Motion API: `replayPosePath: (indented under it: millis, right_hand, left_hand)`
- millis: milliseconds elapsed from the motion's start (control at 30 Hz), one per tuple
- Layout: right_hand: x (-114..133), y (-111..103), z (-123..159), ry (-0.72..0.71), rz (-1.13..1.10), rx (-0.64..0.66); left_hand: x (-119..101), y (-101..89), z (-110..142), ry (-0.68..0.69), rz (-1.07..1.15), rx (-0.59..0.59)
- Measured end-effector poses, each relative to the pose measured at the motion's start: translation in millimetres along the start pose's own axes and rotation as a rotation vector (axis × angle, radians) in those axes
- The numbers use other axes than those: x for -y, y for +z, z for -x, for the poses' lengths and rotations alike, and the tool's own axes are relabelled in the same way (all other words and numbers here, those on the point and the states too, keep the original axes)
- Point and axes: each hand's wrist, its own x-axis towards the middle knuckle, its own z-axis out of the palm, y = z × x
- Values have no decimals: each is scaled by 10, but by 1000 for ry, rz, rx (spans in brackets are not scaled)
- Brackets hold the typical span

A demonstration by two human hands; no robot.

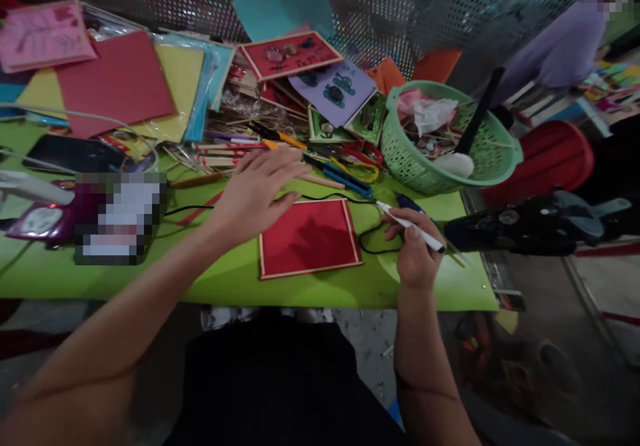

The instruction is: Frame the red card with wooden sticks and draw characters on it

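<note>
A red card (310,239) edged with thin pale wooden sticks lies flat on the green table (220,279) in front of me. Over its upper left corner my left hand (257,189) hovers, fingers stretched out and nothing in them. My right hand (417,253) is closed round a white marker (413,225), its tip pointing up and left, just right of the card. A dark blue tool (407,203) lies behind the marker, partly hidden by the hand. Pens, scissors (363,159) and a blue-handled cutter (345,178) lie beyond the card.
A green basket (440,169) with scraps and a black-handled brush stands at the back right. Decorated cards (293,53) and coloured paper (115,86) pile along the back. At left are a blurred-out device (120,219) and a dark phone (70,155). A black cord runs beside the card.
</note>
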Motion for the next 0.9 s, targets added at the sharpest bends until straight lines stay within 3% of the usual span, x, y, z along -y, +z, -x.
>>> replayPosePath:
  millis: [167,300,433,667,800,900]
  right_hand:
    - [-64,23,-35,-9,-18,-18]
    - [-59,67,-44,53,-29,-64]
    - [65,219,6,131,-29,-51]
    - [309,823,197,299,-150,208]
    - [310,1143,246,390,-228,334]
    - [248,1269,234,429,-195,380]
  left_hand:
    - [-2,219,1004,-42,135,13]
    - [-89,364,1395,-46,183,71]
    - [-154,418,1491,-5,146,120]
    - [-154,449,1500,8,119,125]
    - [-137,455,1503,14,125,134]
    - [-126,459,1505,18,132,133]
